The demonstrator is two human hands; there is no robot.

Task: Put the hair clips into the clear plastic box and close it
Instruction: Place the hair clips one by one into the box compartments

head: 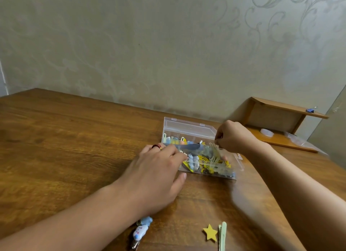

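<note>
Head view: right hand (231, 136) pinches pale clip (215, 151), tilted into clear box (189, 127).

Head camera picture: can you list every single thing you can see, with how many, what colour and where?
clear plastic box: one, see-through, lid open, mid-table
hair clips in box: many, yellow, blue, pale green
loose hair clips: three, near edge; white-blue one, yellow star, pale green one
table: one, brown wood
shelf: one, wooden, far right
binder clip: one, blue, on shelf top
ring: one, red, on left hand
hands: left hand at box's left side; right hand pinching a pale clip over box
</note>
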